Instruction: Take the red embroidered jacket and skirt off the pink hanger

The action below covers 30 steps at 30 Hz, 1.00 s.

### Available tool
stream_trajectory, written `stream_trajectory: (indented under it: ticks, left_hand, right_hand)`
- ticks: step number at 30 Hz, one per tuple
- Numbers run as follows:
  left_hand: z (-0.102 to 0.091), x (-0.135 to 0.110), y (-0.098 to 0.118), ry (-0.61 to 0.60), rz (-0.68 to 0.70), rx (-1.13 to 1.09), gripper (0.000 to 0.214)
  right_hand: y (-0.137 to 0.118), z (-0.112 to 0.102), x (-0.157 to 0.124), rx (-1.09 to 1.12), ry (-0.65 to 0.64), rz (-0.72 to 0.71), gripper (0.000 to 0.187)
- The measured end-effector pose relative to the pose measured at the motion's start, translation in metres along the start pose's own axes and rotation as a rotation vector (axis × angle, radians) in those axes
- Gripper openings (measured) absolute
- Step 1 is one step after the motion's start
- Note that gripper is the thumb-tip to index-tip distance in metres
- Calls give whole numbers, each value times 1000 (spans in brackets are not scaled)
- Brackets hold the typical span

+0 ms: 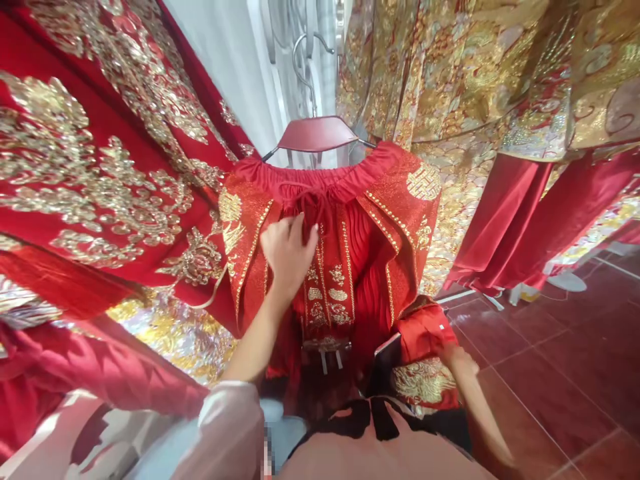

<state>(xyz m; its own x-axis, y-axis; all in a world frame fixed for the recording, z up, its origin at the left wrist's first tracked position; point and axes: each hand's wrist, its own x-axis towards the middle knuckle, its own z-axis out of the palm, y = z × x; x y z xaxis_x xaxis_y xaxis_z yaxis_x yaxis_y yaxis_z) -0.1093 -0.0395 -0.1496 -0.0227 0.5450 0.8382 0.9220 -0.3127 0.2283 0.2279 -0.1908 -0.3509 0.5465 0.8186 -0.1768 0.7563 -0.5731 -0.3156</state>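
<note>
A red pleated skirt (360, 247) with a gathered waistband and gold-trimmed, embroidered panels hangs in front of me. It is on a hanger (317, 133) with a reddish centre piece. A thin red drawstring bow (313, 199) sits at the middle of the waistband. My left hand (289, 250) rests at the skirt's front just below the bow, thumb and forefinger apart, with nothing visible between them. Low at the right, my right hand (457, 360) grips a bunched red garment (425, 380) with gold embroidery; its fingertips are partly hidden. A dark flat object (385, 363) lies against that garment.
Close on the left hangs a red garment with silver-gold sequins (45, 147). Gold brocade garments (465, 73) and red cloth (500, 213) hang at the right. White rack parts (270, 60) stand behind the hanger. Dark red tiles (550, 373) cover the floor.
</note>
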Motion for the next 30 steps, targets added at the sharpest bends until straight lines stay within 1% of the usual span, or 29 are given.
stream_trajectory:
  ticks: [2,3,4,5,6,7,8,9,10,12,14,16,18,19,20,22,23,24,27,29,30]
  left_hand:
    - [14,8,8,-26,-27,40,38]
    - [19,11,10,-35,-31,53,37]
    - [21,13,11,-48,-30,60,36]
    - [22,14,10,-62,-23,61,36]
    - [22,13,9,-75,-14,57,37]
    - [21,12,7,-81,-6,48,38]
    - [19,10,5,-81,1,34,39]
    - [18,9,3,-73,4,20,39]
    - [16,9,2,-60,4,8,39]
    - [15,14,1,-55,-1,13,41]
    - [14,22,4,-93,-16,65,41]
    - [12,28,7,-169,-18,134,39]
    - [10,23,10,-299,22,183,40]
    - [10,15,11,-405,59,200,41]
    - [9,2,10,-535,99,213,39]
    - [11,-33,4,-830,164,229,37]
    - [13,-53,-1,-939,177,230,35]
    - [15,-74,-6,-1021,179,233,32]
    - [19,-130,-21,-1217,159,259,26]
    - [18,-153,-24,-1295,170,247,25]
    - [15,-158,-22,-1315,186,229,24]
  right_hand:
    - [-34,-36,1,0,-5,-106,40]
    - [-54,-55,-5,22,0,-250,43]
    - [-76,-73,-15,58,16,-431,44]
    - [-99,-91,-28,45,119,-505,46]
    - [-122,-108,-41,14,308,-511,45]
    - [-144,-123,-54,1,470,-560,42]
    - [-165,-136,-65,34,587,-633,40]
    - [-185,-148,-72,86,667,-713,38]
    - [-205,-157,-76,142,713,-813,36]
    - [-241,-172,-71,241,743,-1023,33]
    - [-274,-182,-52,276,746,-1203,32]
    - [-301,-187,-29,268,731,-1300,32]
    - [-318,-188,-8,248,697,-1325,32]
    - [-322,-188,0,245,679,-1330,32]
    - [-324,-188,7,249,661,-1337,32]
    - [-320,-187,16,282,626,-1373,32]
    - [-317,-186,19,306,605,-1398,32]
    - [-313,-186,22,329,583,-1420,32]
    - [-307,-187,31,367,525,-1458,27]
    - [-307,-188,41,378,502,-1468,25]
    - [-307,-189,46,383,489,-1476,23]
